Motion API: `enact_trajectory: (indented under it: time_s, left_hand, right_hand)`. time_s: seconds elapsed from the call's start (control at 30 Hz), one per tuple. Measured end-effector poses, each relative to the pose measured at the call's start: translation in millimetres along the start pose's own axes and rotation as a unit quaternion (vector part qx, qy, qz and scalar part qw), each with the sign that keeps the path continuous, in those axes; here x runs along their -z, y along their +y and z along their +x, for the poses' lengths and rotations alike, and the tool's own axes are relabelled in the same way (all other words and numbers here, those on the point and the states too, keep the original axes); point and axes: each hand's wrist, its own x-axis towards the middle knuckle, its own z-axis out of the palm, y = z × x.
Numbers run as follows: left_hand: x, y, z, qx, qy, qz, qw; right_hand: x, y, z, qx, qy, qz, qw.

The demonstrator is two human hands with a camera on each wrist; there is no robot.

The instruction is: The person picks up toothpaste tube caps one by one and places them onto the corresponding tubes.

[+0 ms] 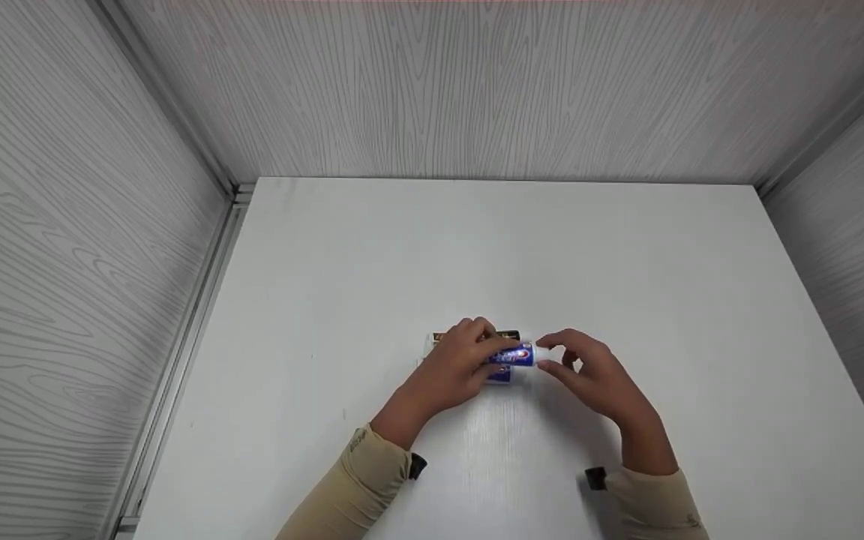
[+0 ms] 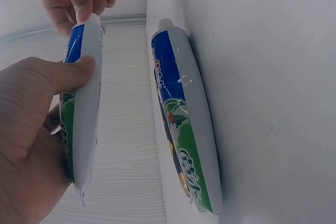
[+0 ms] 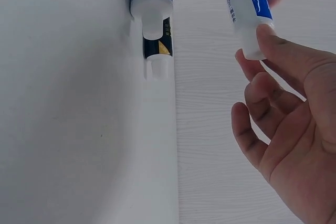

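Observation:
A blue, green and white toothpaste tube (image 1: 516, 355) is held above the table in my left hand (image 1: 448, 369), thumb along one side and fingers round the other. At its end, the thumb and index finger of my right hand (image 1: 595, 375) pinch the white cap (image 3: 253, 46), while the other right fingers curl loosely. Below the held tube, a second toothpaste tube (image 2: 184, 119) of the same colours lies on the table, its cap (image 3: 153, 27) on. Beside that one lies a black and gold tube (image 3: 159, 46) with a white cap, partly hidden by my left hand in the head view.
The tubes lie on a white tabletop (image 1: 372, 247). Wood-grain panels (image 1: 417, 90) stand along its back and both sides. A metal rail (image 1: 177, 360) runs beside the table's left edge.

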Motion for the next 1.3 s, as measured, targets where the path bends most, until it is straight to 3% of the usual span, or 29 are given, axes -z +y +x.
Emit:
enact_trajectory:
  time_s: [0.43, 0.67, 1.03, 1.3]
  left_hand:
    - [1.2, -0.5, -0.1, -0.010, -0.002, 0.004, 0.9999]
    - [1.2, -3.7, 1.3, -0.010, 0.010, 0.019, 0.9997]
    - [5.5, -14.8, 6.2, 0.052, 0.008, 0.025, 0.9983]
    - [2.6, -31.7, 14.1, 0.064, 0.019, 0.026, 0.9974]
  right_hand:
    - [-3.8, 6.6, -0.8, 0.015, 0.002, 0.003, 1.000]
    - [-4.3, 4.7, 0.9, 0.011, 0.030, 0.005, 0.999]
    - [-3.4, 3.0, 1.7, -0.037, 0.047, 0.016, 0.998]
    - [-3.5, 4.5, 0.8, -0.011, 0.044, 0.005, 0.999]
